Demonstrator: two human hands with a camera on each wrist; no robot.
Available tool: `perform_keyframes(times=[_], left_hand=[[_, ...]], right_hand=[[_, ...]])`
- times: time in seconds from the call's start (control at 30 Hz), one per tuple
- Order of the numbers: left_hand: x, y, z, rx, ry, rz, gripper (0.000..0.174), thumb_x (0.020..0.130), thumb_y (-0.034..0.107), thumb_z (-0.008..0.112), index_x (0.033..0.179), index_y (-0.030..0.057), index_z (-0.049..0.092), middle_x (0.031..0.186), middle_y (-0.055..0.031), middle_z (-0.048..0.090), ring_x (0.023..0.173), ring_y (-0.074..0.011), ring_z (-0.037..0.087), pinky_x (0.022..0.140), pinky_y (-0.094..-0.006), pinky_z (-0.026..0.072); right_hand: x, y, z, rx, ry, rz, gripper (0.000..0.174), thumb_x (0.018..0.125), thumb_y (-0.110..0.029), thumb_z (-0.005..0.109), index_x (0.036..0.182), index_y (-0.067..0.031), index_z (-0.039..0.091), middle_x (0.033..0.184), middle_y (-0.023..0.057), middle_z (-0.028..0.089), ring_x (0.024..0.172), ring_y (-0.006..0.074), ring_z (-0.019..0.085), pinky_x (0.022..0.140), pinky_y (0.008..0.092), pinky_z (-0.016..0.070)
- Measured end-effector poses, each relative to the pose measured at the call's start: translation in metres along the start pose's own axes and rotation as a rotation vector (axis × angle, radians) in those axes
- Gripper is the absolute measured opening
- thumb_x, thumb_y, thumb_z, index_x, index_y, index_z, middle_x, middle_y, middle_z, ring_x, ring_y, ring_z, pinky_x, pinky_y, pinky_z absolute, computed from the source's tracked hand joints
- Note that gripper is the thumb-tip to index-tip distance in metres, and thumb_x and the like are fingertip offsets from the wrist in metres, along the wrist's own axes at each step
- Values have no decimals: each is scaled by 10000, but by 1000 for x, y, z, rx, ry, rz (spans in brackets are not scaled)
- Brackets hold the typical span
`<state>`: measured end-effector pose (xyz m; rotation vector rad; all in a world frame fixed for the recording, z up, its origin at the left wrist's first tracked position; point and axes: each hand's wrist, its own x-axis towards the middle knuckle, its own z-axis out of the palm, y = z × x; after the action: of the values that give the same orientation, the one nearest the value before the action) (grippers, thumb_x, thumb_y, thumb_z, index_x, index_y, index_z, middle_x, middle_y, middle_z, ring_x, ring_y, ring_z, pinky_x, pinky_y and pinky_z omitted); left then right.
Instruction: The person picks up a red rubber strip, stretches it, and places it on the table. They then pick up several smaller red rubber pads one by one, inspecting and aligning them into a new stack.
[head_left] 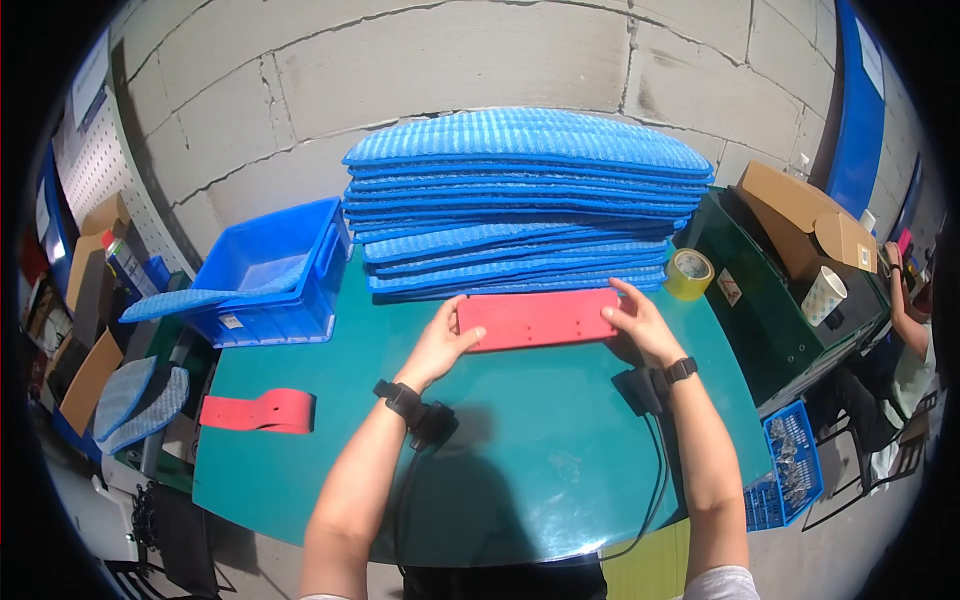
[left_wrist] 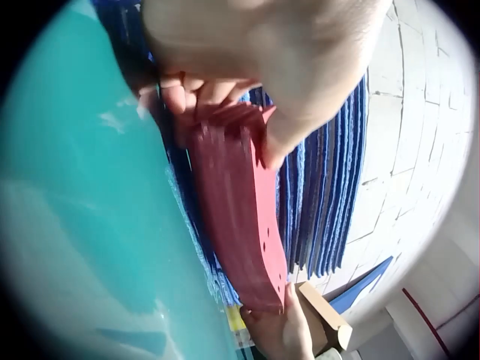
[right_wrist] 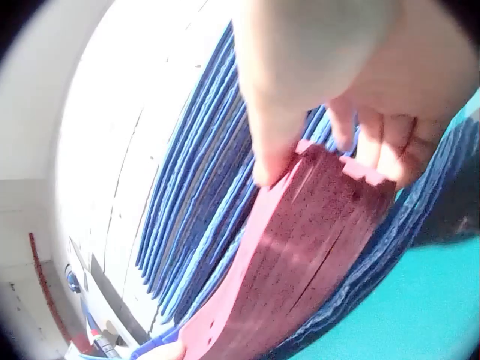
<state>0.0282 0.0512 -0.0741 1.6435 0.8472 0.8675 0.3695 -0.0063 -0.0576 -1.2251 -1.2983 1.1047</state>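
Note:
Both hands hold a stack of red strips (head_left: 540, 318) with small holes, level above the green table. My left hand (head_left: 440, 345) grips its left end, thumb on the top face and fingers underneath. At the other end my right hand (head_left: 645, 325) grips it the same way. Both wrist views show the layered long edge of the red strips (left_wrist: 232, 202), slightly bowed along its length. Behind the hands rises a tall pile of blue mop pads (head_left: 530, 200). A folded red strip (head_left: 258, 411) lies on the table to the left.
A blue bin (head_left: 265, 300) with a mop pad across its rim stands at the back left. Yellow tape (head_left: 689, 274) sits right of the pile, beside a green crate (head_left: 745, 300) with cardboard and a paper cup (head_left: 823, 296). Another person (head_left: 905, 330) sits at far right.

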Motion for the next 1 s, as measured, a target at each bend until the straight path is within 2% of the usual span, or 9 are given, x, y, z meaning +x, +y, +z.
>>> perform_keyframes(times=[0.03, 0.07, 0.17, 0.3, 0.4, 0.47, 0.57, 0.7, 1.0], left_hand=[[6, -5, -1, -64, 53, -55, 735, 880, 193, 663, 1438, -39, 245, 1332, -202, 498, 1163, -240, 558, 940, -337, 472], [10, -10, -1, -126, 104, -110, 716, 891, 191, 656, 1434, -50, 255, 1317, -196, 509, 1128, -212, 577, 901, -319, 491], [14, -20, -1, 105, 232, -68, 680, 845, 249, 713, 1362, -58, 397, 1254, -176, 530, 1061, -200, 584, 876, -319, 495], [7, -16, -1, 509, 470, 103, 653, 777, 303, 773, 1298, -3, 526, 1139, -112, 544, 897, -164, 558, 815, -285, 493], [7, -17, -6, 254, 350, -31, 599, 757, 277, 784, 1263, 33, 578, 1030, -72, 529, 786, -127, 501, 744, -260, 479], [8, -21, -5, 214, 354, -9, 567, 749, 253, 787, 1238, 36, 598, 999, -55, 518, 759, -112, 481, 718, -252, 471], [5, -13, -2, 254, 392, 64, 530, 733, 197, 789, 1213, 50, 618, 955, -24, 505, 717, -89, 457, 678, -239, 460], [2, -2, 4, 326, 438, 195, 528, 722, 28, 775, 1219, 44, 600, 939, 7, 492, 659, -31, 415, 588, -165, 416], [5, -7, 5, 109, 365, 156, 554, 755, -64, 711, 1263, 32, 512, 851, 33, 532, 647, -2, 422, 583, -141, 395]], right_hand=[[7, 4, 2, -83, 118, -8, 664, 850, -238, 723, 1390, -8, 412, 1093, 107, 648, 978, 165, 611, 867, 309, 486], [11, 10, 6, -81, 118, -2, 664, 850, -238, 723, 1390, -8, 412, 1093, 107, 648, 978, 165, 611, 867, 309, 486], [23, 35, 11, -626, 364, -274, 496, 856, -286, 715, 1224, 13, 571, 998, 110, 654, 835, 139, 632, 734, 285, 521], [10, 17, 17, -328, 258, -62, 505, 839, -267, 729, 1225, 17, 570, 1009, 134, 648, 818, 168, 641, 724, 306, 529], [8, 25, 15, -106, 305, -87, 465, 824, -239, 740, 1186, 20, 603, 986, 129, 646, 843, 188, 640, 741, 317, 525], [3, 21, 14, -443, 363, -262, 414, 813, -209, 746, 1144, 13, 636, 942, 108, 637, 818, 189, 627, 728, 319, 515], [-7, 3, 24, -641, 401, -326, 362, 799, -183, 749, 1096, 6, 666, 914, 106, 626, 778, 206, 615, 717, 330, 507], [-8, -2, 30, -686, 427, -362, 363, 772, -148, 760, 1092, -2, 670, 902, 116, 619, 756, 218, 604, 717, 337, 502], [-7, 4, 30, -587, 462, -357, 353, 770, -105, 760, 1095, -17, 655, 930, 96, 609, 762, 189, 599, 713, 317, 507]])
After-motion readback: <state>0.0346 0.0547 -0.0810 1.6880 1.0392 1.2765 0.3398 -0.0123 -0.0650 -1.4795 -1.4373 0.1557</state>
